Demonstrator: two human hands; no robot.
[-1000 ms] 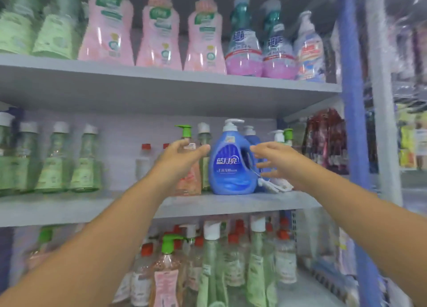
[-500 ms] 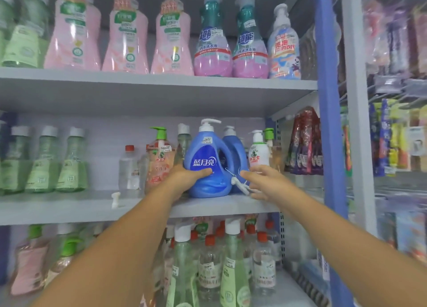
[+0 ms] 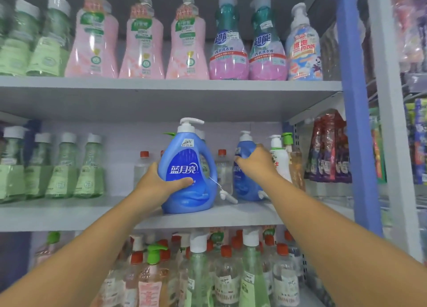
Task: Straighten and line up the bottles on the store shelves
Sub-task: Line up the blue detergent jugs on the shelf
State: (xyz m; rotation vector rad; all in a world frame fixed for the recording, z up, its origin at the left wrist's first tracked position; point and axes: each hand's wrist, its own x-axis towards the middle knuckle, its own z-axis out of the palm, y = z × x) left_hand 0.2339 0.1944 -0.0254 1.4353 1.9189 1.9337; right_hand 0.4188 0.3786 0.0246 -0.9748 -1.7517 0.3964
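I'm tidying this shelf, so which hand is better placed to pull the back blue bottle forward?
Right. The right hand already grips the rear blue bottle, while the left hand is occupied holding the front blue bottle at the shelf edge.

One head-worn wide-angle view, facing the store shelving straight on from arm's reach – both forearms run up from the bottom corners. It sits level with the middle shelf (image 3: 208, 216), tilting up under the top shelf (image 3: 161, 87) and down onto the lower bottles.
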